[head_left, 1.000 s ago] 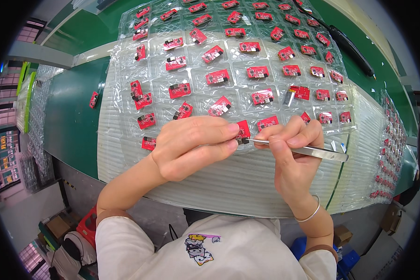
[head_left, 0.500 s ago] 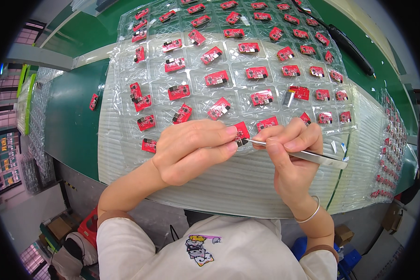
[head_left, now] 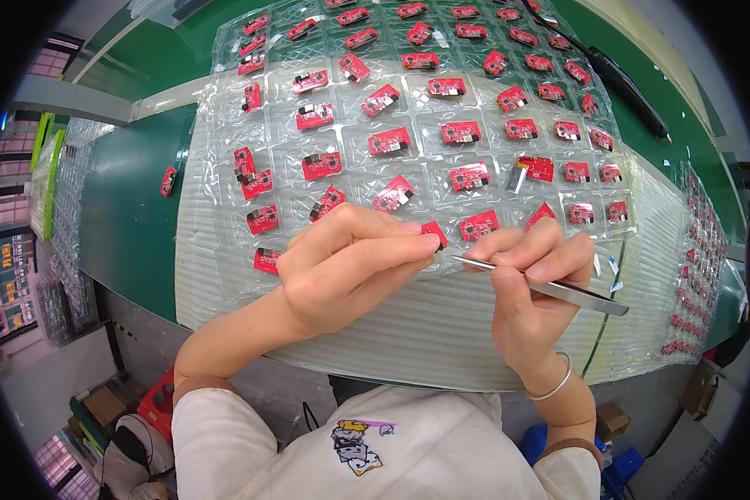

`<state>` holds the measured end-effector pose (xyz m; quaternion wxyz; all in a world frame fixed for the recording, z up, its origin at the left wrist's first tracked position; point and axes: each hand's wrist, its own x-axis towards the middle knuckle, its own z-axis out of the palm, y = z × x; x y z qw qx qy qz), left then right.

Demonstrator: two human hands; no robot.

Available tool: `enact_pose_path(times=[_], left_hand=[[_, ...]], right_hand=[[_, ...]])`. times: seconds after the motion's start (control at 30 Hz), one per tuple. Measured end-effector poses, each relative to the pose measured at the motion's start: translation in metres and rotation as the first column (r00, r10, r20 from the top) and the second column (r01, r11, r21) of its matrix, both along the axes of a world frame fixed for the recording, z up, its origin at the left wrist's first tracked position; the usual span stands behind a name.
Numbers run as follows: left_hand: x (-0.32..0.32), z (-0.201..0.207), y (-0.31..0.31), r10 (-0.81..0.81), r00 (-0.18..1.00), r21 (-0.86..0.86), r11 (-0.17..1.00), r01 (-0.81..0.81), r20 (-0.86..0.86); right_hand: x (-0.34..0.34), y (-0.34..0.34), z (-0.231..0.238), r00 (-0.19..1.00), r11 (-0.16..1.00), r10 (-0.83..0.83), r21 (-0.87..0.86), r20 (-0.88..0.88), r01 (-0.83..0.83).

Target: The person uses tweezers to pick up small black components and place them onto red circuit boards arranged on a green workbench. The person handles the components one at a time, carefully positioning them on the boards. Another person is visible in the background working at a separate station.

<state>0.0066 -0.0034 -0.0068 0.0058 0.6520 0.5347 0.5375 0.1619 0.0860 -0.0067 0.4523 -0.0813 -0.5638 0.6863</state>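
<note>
Pinching a red circuit board (head_left: 432, 232), largely covered, in the left hand (head_left: 342, 271), right by the near edge of the clear blister tray (head_left: 358, 171)! Pinching metal tweezers (head_left: 582, 297) in the right hand (head_left: 532, 292), pointing in close to the board, apparently not touching, though hard to tell at this size. Could scratch the board with one slipped point, or drop it through too light a pinch!

At six o'clock is a cream short-sleeved shirt (head_left: 458, 437) with brown sleeve bands (head_left: 202, 382) and a stacked cartoon print (head_left: 356, 448) touched with purple, and at four o'clock a slim silver bangle (head_left: 566, 377).
</note>
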Motion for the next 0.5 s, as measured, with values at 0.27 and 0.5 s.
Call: enact_pose_path(times=[0.27,0.5], left_hand=[[0.0028,0.0008,-0.0019,-0.013,0.999,-0.047,0.999,0.015,0.049],[0.0053,0.0005,-0.001,-0.006,0.996,-0.072,0.997,0.012,0.092]], right_hand=[[-0.0018,-0.0015,-0.0011,0.999,1.0,-0.005,0.026,0.042,0.004],[-0.001,-0.0019,-0.0019,0.998,0.998,-0.013,0.056,0.065,0.009]])
